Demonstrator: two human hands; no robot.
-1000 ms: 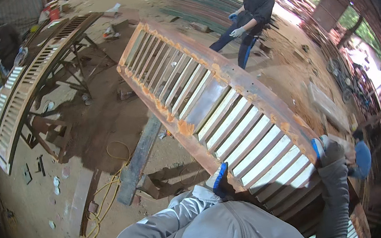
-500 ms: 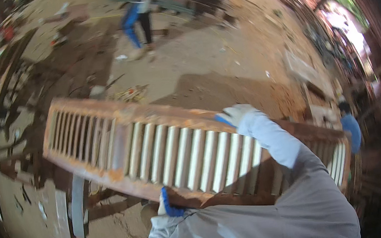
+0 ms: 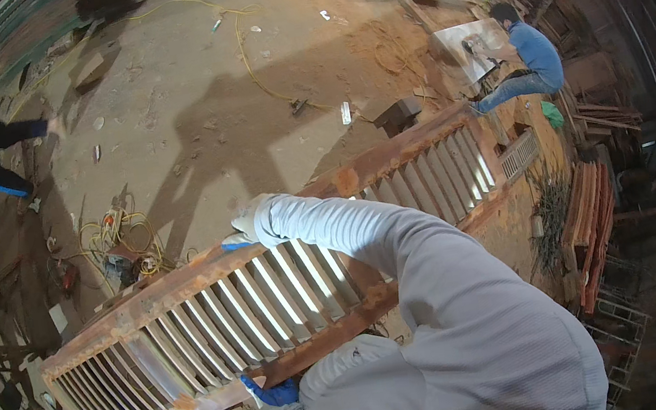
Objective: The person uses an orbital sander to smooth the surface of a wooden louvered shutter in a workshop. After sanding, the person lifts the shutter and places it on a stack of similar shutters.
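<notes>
I am clamping my left hand (image 3: 273,394), in a blue glove, around the near bottom rail of the rusty louvered metal panel (image 3: 274,298), fingers curled under its edge. My right hand (image 3: 250,219), in a pale glove with blue at the palm, is reaching over the slats and closing on the far top rail, with my grey sleeve (image 3: 367,241) lying across the louvres. Between the two grips the panel is hanging level in front of my chest, long side running from low on my left up toward the right, clear of the dirt floor (image 3: 243,90).

I judge this to be the carrying stage: the frame is lifted and being swung around. Setting it down is going to call for both grips holding firm and the far end being kept away from the stacked rust-coloured bars (image 3: 594,225) on my right. Yellow cable (image 3: 116,236) is lying coiled beyond the panel, and a person in a blue shirt (image 3: 531,60) is crouching well apart.
</notes>
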